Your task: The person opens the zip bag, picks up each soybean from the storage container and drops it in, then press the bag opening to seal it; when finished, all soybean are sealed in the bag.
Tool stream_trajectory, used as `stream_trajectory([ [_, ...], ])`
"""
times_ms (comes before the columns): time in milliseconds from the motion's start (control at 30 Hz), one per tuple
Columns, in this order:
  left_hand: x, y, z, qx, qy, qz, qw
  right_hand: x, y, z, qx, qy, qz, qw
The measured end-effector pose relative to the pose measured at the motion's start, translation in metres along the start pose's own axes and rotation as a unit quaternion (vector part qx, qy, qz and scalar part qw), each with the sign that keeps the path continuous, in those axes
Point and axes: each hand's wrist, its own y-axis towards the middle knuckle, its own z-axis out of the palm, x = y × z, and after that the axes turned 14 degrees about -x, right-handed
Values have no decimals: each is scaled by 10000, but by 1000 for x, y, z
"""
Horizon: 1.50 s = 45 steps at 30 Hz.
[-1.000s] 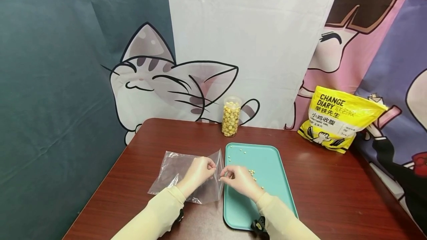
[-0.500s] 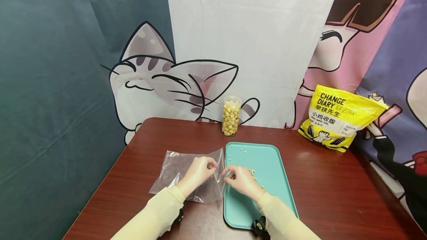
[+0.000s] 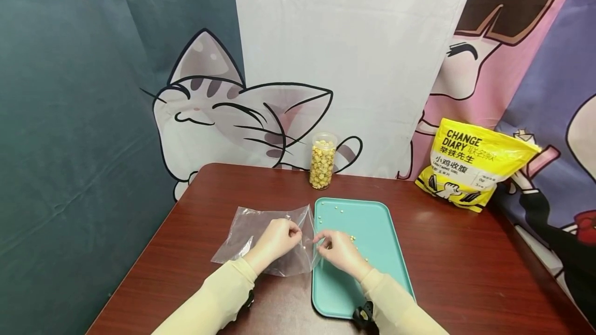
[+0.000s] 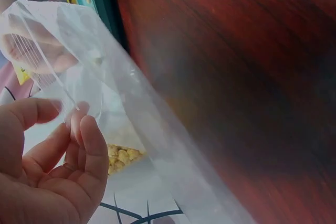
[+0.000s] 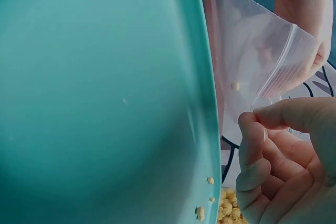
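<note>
A clear zip bag point(image 3: 270, 242) lies on the tabletop point(image 3: 465, 268) just left of a teal tray point(image 3: 372, 226), its mouth lifted off the surface between the two hands. The left hand point(image 3: 274, 239) pinches one lip of the mouth between thumb and fingers point(image 4: 86, 140); the right hand point(image 3: 340, 251) pinches the opposite lip, thumb against curled fingers point(image 5: 252, 140), right at the ridged zip strip. The film looks thin, limp and nearly weightless, so it will likely sag and fold wherever it is not held, and its smooth surface may slip from a loose pinch. The stiffer zip strip along the mouth seems the best place to hold, one hand on each side, as the rest offers no firm edge. One small kernel point(image 5: 235, 86) shows against the film just inside the mouth. Loose kernels point(image 3: 351, 239) lie scattered on the tray beside the right hand; they look small, dry and likely to roll or bounce. A jar point(image 3: 323, 164) of similar pieces stands at the tabletop's far edge.
</note>
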Motion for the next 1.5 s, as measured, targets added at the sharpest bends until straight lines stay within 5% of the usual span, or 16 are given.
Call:
stream_trajectory([
  [467, 6, -2, -3, -113, -53, -523, 9986, -7, -1, -3, -4, -43, 184, 9998],
  [1067, 3, -1, -3, -7, -137, -393, 9991, -3, -2, -3, 87, 253, -45, 9996],
  [1500, 5, -2, -3, -51, -94, -333, 9994, -21, -7, -19, -120, 470, 255, 9985],
])
